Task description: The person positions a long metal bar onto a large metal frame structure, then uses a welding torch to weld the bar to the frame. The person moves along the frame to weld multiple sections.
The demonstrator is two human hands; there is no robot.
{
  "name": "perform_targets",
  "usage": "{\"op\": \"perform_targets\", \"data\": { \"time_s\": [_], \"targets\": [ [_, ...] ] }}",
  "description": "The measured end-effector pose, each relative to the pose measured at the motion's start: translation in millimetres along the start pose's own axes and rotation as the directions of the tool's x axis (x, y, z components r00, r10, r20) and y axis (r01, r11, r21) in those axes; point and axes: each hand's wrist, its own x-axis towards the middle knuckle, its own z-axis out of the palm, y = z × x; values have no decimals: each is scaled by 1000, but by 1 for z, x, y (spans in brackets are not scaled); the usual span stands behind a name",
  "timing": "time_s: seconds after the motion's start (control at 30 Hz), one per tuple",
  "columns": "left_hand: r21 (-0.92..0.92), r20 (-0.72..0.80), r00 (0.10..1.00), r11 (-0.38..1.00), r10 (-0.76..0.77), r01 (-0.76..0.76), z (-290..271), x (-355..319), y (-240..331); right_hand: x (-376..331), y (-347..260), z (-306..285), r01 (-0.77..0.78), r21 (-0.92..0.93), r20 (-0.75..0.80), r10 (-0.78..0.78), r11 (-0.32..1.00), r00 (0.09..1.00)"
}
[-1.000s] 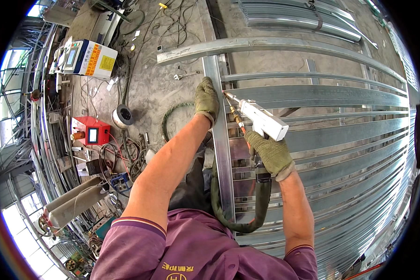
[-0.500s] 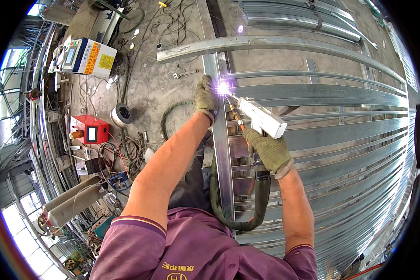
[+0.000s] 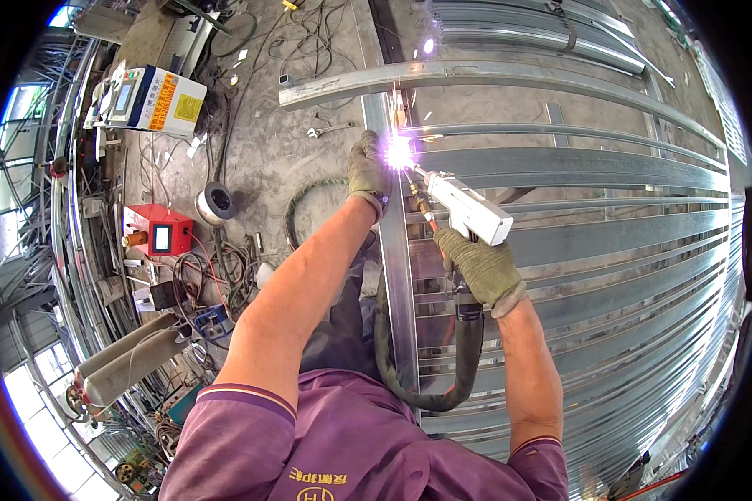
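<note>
Head view: grey steel frame rails (image 3: 576,167) fill the side from 12 to 5 o'clock, crossed by one upright rail (image 3: 397,275). At 10 sits a white control box (image 3: 154,98), at 9 a red welder unit (image 3: 157,232). Right hand (image 3: 480,269), gloved, is closed around a white welding gun (image 3: 464,209) whose tip flares at 12. Left hand (image 3: 366,167), gloved, rests fingers curled on the upright rail beside the flare.
</note>
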Motion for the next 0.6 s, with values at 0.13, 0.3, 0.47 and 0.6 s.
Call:
{"op": "perform_targets", "data": {
  "time_s": [0.13, 0.3, 0.47, 0.6],
  "targets": [
    [95, -15, 1000, 995, 8, -6, 6, -7, 8, -1, 0, -2, 2, -17, 11, -2, 1000, 1000],
    [214, 19, 1000, 977, -18, 14, 11, -18, 24, -1, 10, -5, -21, 1, -6, 21, 1000, 1000],
    [52, 45, 981, 980, 187, -190, -5, 8, -13, -4, 0, 0, -2, -28, 0, 2, 1000, 1000],
    [127, 31, 999, 991, 29, -33, 5, 1, -3, -3, 9, -4, 16, -12, -14, -16, 1000, 1000]
  ]
}}
